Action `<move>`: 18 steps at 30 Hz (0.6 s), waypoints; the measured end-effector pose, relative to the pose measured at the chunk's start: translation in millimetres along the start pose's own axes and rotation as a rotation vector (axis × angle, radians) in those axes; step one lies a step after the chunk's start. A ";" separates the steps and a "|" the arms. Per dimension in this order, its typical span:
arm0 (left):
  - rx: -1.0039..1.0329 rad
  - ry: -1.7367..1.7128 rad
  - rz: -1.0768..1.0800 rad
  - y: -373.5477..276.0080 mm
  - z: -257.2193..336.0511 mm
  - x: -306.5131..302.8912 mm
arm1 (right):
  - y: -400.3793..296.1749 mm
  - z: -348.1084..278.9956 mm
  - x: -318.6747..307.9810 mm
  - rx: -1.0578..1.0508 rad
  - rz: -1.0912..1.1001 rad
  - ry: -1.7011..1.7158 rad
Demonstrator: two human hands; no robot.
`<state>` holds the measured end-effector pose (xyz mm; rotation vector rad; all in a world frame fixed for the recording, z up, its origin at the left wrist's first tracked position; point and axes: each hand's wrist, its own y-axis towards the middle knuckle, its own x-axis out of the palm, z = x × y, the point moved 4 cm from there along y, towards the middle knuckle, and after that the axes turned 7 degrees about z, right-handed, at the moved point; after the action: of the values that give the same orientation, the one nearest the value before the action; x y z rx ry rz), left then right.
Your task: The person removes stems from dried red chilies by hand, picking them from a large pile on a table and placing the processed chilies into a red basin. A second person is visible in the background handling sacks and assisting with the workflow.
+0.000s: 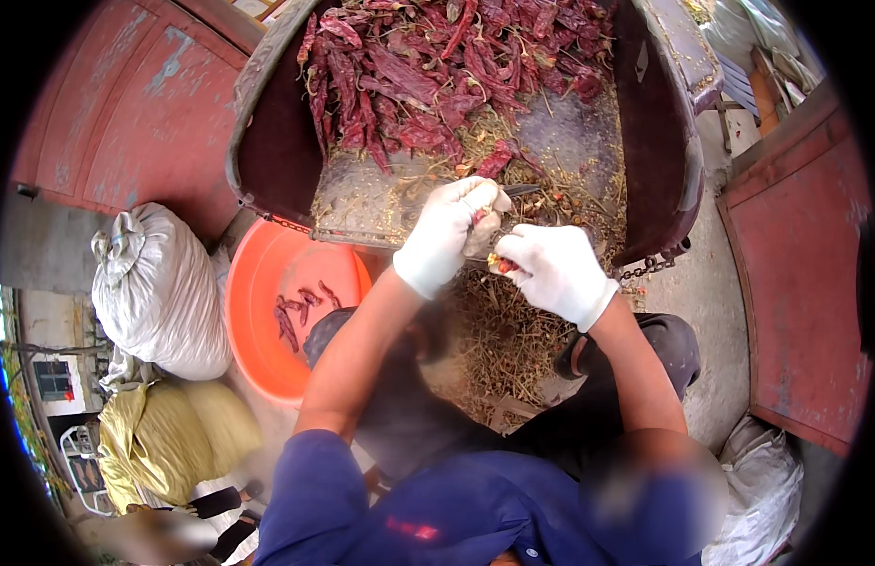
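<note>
My left hand (457, 230), in a white glove, is closed around something; a bit of red shows between its fingers, and a dark metal blade tip (522, 189) sticks out beyond them. Close to its right, my right hand (554, 265), also gloved, pinches a small red and yellow piece of chili pepper (504, 264). Both hands are over the near edge of a cart bed (363, 198), where a heap of dried red chili peppers (416, 78) lies at the far side. One dried chili pepper (495, 161) rests just beyond my left hand among stem scraps and seeds.
An orange plastic basin (250, 339) with several dried chilies stands left of my legs. Stem scraps (508, 347) cover the ground between my feet. Stuffed white (161, 297) and yellow sacks (161, 439) stand at the left. Another person's arm (214, 502) shows at lower left.
</note>
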<state>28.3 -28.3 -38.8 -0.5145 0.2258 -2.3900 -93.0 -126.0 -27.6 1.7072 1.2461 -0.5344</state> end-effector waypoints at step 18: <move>0.744 1.644 0.506 80.3 4.5 -9.4 | 7.9 34.1 3.9 0.760 0.146 0.815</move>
<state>83.6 -83.2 -60.9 1.6634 0.0981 -1.6104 -78.6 -154.0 -43.6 2.8142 1.5516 -0.2135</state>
